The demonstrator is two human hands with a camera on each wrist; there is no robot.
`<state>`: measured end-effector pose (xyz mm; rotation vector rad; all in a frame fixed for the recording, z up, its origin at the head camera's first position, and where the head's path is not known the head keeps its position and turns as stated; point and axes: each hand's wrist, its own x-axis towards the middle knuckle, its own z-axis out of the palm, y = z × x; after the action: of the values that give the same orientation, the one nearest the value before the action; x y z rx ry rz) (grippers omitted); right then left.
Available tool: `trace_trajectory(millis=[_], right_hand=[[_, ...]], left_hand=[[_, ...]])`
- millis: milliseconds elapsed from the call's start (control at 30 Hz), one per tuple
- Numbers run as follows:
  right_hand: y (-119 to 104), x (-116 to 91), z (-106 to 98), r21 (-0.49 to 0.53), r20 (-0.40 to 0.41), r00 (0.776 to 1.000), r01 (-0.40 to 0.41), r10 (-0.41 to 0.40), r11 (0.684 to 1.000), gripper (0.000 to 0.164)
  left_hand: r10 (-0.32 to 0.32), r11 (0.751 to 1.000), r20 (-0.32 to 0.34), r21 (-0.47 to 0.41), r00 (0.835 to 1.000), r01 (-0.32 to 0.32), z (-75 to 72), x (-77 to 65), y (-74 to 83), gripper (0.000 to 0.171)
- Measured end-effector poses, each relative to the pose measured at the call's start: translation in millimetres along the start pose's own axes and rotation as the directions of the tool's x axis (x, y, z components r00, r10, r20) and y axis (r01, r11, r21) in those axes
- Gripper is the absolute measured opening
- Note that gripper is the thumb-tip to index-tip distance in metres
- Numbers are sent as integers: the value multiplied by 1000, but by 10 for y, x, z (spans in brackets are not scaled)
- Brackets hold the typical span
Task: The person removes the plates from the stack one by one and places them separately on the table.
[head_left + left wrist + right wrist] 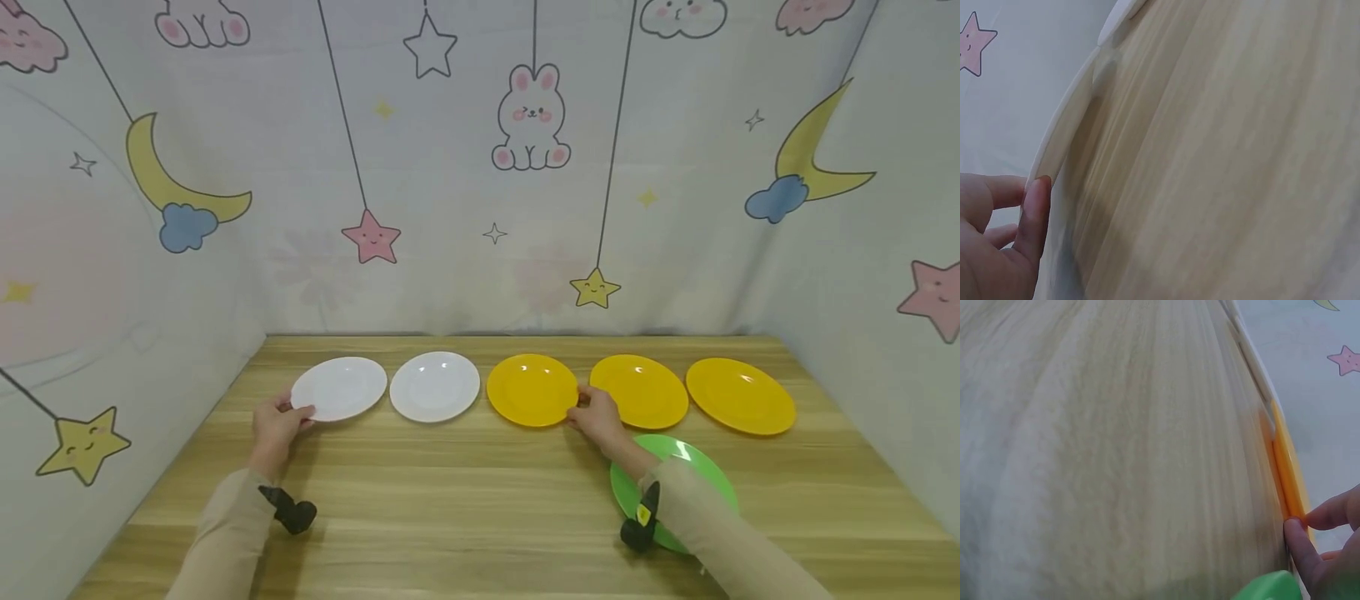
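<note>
At the left end of a row of plates, my left hand (pixel 277 421) pinches the near left rim of a white plate (pixel 339 388). In the left wrist view the thumb lies against the underside of that plate (pixel 1063 131), whose edge stands above the table. My right hand (pixel 600 414) holds the right rim of the middle yellow plate (pixel 532 389) between thumb and fingers, as the right wrist view of this yellow plate (pixel 1288 472) also shows. Below my right forearm lies a green plate (pixel 701 471), partly covered by the sleeve.
Between the two held plates sits a second white plate (pixel 435 387). Two more yellow plates, one near my right hand (pixel 641 392) and one at the far right (pixel 741 396), continue the row. Patterned cloth walls (pixel 480 275) enclose the wooden table (pixel 450 508) at the back and sides.
</note>
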<state>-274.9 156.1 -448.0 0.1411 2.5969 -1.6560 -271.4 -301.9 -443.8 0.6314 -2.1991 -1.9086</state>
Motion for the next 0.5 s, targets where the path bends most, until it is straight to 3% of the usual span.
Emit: trace_trajectory(millis=[267,500], right_hand=[[-49,-31,-10,0,14,1000,5,-5,1000,56],[-57,-36,-10,-13,-5,1000,11,-11,1000,52]], left_hand=[[24,993,-16,114,1000,-22,-6,-17,-31,61],[6,973,-22,232,1000,-1,-10,-2,-57,59]])
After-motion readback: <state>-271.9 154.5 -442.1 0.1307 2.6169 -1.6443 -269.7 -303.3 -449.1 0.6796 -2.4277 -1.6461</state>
